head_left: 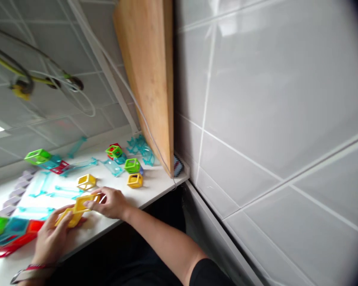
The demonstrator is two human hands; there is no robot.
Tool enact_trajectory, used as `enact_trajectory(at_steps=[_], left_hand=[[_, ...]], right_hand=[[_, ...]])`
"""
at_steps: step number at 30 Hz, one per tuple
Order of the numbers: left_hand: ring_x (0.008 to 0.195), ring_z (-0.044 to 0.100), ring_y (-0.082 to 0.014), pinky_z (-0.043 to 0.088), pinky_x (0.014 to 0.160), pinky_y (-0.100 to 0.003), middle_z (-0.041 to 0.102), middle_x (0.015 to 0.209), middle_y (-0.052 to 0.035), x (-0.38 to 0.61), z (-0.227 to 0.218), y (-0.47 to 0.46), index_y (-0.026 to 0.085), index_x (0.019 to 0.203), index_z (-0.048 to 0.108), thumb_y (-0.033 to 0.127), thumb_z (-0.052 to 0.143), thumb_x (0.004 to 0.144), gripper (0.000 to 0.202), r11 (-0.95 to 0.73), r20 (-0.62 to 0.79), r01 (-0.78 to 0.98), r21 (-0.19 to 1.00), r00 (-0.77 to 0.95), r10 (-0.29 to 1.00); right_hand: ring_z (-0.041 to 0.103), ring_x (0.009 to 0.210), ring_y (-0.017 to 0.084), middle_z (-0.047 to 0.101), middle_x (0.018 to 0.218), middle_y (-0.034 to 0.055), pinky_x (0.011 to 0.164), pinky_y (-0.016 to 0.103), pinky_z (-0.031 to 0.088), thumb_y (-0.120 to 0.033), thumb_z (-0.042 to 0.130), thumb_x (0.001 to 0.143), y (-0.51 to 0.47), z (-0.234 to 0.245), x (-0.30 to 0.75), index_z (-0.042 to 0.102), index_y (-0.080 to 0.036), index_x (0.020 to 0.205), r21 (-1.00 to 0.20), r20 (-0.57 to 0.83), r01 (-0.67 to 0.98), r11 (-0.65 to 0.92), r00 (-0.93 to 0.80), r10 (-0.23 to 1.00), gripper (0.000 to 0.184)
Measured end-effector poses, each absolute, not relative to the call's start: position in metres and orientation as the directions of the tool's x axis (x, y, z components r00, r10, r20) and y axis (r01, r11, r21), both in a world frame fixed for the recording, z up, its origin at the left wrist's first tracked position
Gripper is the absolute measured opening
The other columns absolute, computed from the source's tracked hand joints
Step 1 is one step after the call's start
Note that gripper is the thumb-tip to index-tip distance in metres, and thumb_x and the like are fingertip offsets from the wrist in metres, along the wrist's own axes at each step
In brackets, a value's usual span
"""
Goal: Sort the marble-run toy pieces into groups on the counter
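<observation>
My left hand (54, 226) is closed on a yellow open-frame toy block (73, 217), thumb on its near side. My right hand (111, 201) pinches another yellow frame block (85, 201) by its right end. The two yellow pieces meet or overlap between my hands, just above the front of the white table (100, 228); whether they are joined I cannot tell. Just beyond my right hand lies a yellow cube frame (86, 181). To the left of my left hand is a blurred assembly of red, blue and green blocks (16, 234).
Clear blue track-like pieces (67, 192) lie across the table. Farther back are a green-blue-red block assembly (47, 161), a green block (132, 165) and a yellow block (135, 180). A wooden board (155, 79) stands at the tiled wall (271, 99), a white cable along it.
</observation>
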State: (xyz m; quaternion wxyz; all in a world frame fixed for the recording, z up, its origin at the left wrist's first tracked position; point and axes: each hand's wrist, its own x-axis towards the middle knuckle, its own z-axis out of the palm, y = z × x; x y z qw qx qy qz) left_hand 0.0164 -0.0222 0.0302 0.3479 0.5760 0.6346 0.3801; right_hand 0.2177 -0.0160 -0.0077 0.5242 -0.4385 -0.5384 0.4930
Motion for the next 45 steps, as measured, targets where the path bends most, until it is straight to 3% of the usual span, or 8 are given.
enact_trajectory(at_steps=[3,10,21,28,32,39,43,45], left_hand=[[0.068,0.073,-0.0234,0.061,0.063,-0.033,0.077,0.075,0.0057,0.013,0.017,-0.015,0.031,0.107,0.068,0.066,0.078,0.066,0.055,-0.008,0.039,0.455,0.89,-0.059,0.997],[0.068,0.073,-0.0247,0.06,0.064,-0.033,0.076,0.088,-0.0073,0.016,0.019,-0.027,0.018,0.108,0.07,0.054,0.084,0.068,0.056,-0.036,0.039,0.221,0.975,-0.006,0.999],[0.093,0.071,-0.0306,0.06,0.076,-0.039,0.074,0.103,-0.0105,0.012,0.003,-0.031,0.021,0.112,0.068,0.043,0.079,0.078,0.042,-0.108,0.106,0.026,0.994,0.068,0.992],[0.082,0.07,-0.0253,0.056,0.071,-0.033,0.074,0.096,-0.0057,0.012,0.005,-0.036,0.023,0.11,0.068,0.043,0.072,0.083,0.033,-0.162,0.161,-0.001,0.987,0.055,0.985],[0.087,0.071,-0.0254,0.056,0.073,-0.034,0.074,0.101,-0.0073,0.009,0.0,-0.035,0.023,0.111,0.066,0.044,0.07,0.085,0.033,-0.187,0.189,-0.042,0.981,0.054,0.98],[0.07,0.073,-0.023,0.056,0.061,-0.034,0.072,0.112,-0.0128,0.0,-0.004,-0.028,0.021,0.117,0.061,0.052,0.068,0.086,0.044,-0.05,0.063,-0.245,0.968,0.047,0.997],[0.081,0.073,-0.0248,0.058,0.068,-0.035,0.073,0.109,-0.0113,0.002,-0.008,-0.029,0.022,0.116,0.061,0.048,0.069,0.086,0.04,-0.074,0.1,-0.263,0.962,0.087,0.991],[0.088,0.072,-0.0258,0.058,0.072,-0.035,0.073,0.107,-0.0108,0.003,-0.01,-0.029,0.022,0.115,0.062,0.045,0.07,0.087,0.037,-0.093,0.122,-0.252,0.963,0.101,0.987]], right_hand=[[0.063,0.074,0.014,0.068,0.088,-0.001,0.07,0.024,0.054,-0.056,0.075,0.081,-0.019,-0.007,0.218,0.068,-0.025,0.116,-0.988,0.151,-0.053,0.148,-0.063,0.987,0.048],[0.062,0.071,0.014,0.067,0.087,0.0002,0.066,0.024,0.052,-0.051,0.07,0.084,-0.022,-0.007,0.217,0.068,-0.02,0.112,-0.984,0.167,-0.075,0.162,-0.062,0.984,0.041],[0.063,0.072,0.015,0.066,0.088,0.0028,0.066,0.027,0.054,-0.05,0.068,0.085,-0.027,-0.01,0.214,0.065,-0.018,0.116,-0.988,0.154,-0.021,0.153,-0.057,0.986,0.045],[0.067,0.08,0.018,0.062,0.111,0.0091,0.069,0.031,0.058,-0.049,0.072,0.081,-0.023,-0.022,0.211,0.056,-0.018,0.135,-0.991,0.133,0.027,0.131,0.06,0.989,0.064],[0.069,0.082,0.02,0.066,0.111,0.0102,0.066,0.03,0.058,-0.05,0.071,0.082,-0.022,-0.024,0.211,0.058,-0.017,0.133,-0.991,0.128,0.039,0.126,0.06,0.99,0.062],[0.069,0.087,0.019,0.065,0.118,0.0107,0.072,0.031,0.059,-0.047,0.07,0.084,-0.023,-0.021,0.212,0.057,-0.019,0.13,-0.989,0.083,-0.114,0.099,0.139,0.987,0.055],[0.07,0.094,0.021,0.064,0.121,0.0115,0.072,0.032,0.061,-0.046,0.074,0.081,-0.015,-0.011,0.213,0.056,-0.02,0.13,-0.99,0.088,-0.099,0.103,0.152,0.984,0.058],[0.071,0.092,0.022,0.064,0.12,0.0119,0.073,0.035,0.062,-0.046,0.076,0.079,0.0,0.007,0.221,0.056,-0.019,0.13,-0.985,0.156,-0.049,0.165,0.156,0.975,0.062]])
